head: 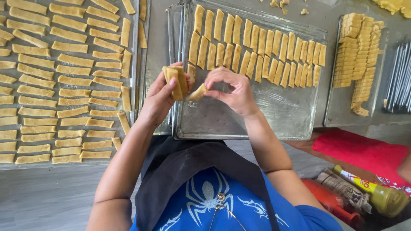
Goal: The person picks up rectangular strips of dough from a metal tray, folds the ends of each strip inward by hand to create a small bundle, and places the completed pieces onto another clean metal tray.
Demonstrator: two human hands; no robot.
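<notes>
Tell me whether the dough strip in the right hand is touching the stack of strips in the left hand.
Apart. The head view shows the right hand pinching a single dough strip, with a sliver of metal tray visible between it and the stack of strips in the left hand.

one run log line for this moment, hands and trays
left hand: holds dough stack | right hand: pinches dough strip | middle tray: partly filled

The left tray (133, 64) runs off the left and top edges, cutting its dough strips (72, 81). The right hand (233, 92) covers most of the small dough piece (198, 92) it pinches. Metal rods (400, 79) at the right edge are cropped, and the yellow bottle (376, 192) is partly hidden
</notes>
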